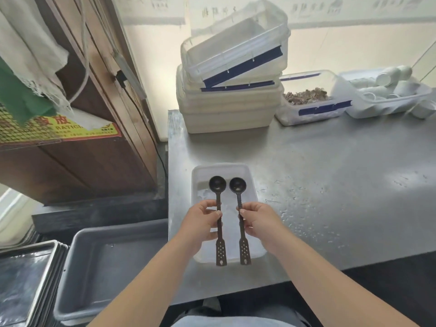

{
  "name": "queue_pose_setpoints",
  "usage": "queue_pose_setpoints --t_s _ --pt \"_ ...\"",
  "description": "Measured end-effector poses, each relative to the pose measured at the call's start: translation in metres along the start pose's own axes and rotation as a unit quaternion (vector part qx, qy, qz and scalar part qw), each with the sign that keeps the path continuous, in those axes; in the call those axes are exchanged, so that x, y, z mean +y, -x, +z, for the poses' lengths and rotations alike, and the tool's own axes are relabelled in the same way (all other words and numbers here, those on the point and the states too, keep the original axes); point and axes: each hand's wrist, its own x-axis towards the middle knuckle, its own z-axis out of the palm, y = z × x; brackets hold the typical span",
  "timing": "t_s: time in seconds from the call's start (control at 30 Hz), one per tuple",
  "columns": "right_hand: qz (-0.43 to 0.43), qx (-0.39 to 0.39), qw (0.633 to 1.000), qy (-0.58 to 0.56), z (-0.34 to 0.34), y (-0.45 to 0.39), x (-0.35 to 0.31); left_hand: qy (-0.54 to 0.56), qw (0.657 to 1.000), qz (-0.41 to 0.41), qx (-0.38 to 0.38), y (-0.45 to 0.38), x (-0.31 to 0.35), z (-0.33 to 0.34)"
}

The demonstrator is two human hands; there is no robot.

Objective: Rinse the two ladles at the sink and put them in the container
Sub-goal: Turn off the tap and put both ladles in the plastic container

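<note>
Left hand [203,223] and right hand [258,221] each pinch a ladle mid-handle, the left ladle [218,218] and right ladle [241,220] over the white container [253,190] near the worktop's front-left corner; they look light, stiff, likely wet and slippery, so grip the ridged mid-handle

Setting: back-of-house work area of a commercial food kitchen.
Evidence: brushed stainless-steel worktop [330,185], wet with droplets; stack of translucent lidded plastic storage boxes with blue clips [231,95]; clear tub of brown dried ingredient [306,95]; clear bin of small white cups [387,90]; grey plastic bus tub [99,267]; stacked metal baking trays [26,279]; yellow printed notice behind wire mesh [59,131].
</note>
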Motion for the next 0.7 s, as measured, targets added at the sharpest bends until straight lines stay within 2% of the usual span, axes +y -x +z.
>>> queue_pose_setpoints --t_s 0.17,0.4,0.7 --pt "0.033 0.008 0.999 0.016 0.022 -0.046 0.004 -0.024 0.999 -0.027 0.022 -0.04 -0.006 0.004" --pt "0.067 0.028 0.992 0.104 0.031 -0.077 0.025 -0.099 0.99 -0.051 0.083 -0.077 -0.027 0.015" --pt "0.063 0.066 0.973 0.212 0.034 -0.101 0.052 -0.25 0.954 -0.05 0.157 -0.096 -0.054 0.024"
